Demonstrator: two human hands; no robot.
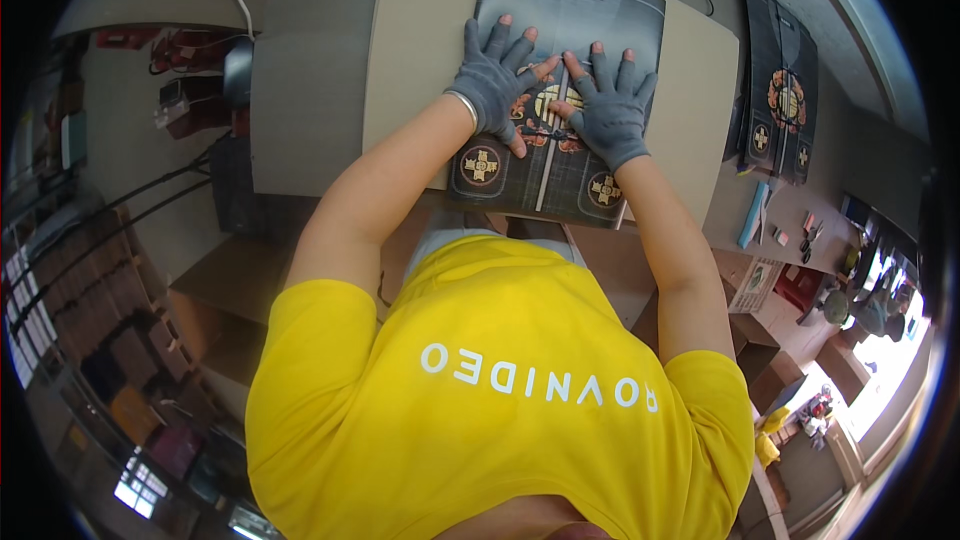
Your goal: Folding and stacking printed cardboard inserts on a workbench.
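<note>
touching sheet point(556, 154): left hand point(492, 85), right hand point(611, 120); bare board point(415, 45) past side edges

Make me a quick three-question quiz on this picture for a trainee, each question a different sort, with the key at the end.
1. Multiple choice: Which wrist wears the silver bangle? a) left b) right c) both
2. True or false: The left hand and right hand are both clenched into fists.
3. Short answer: What colour is the board under the dark printed piece?

Key: 1. a. 2. False; both are spread on the dark printed piece. 3. Beige.
</note>
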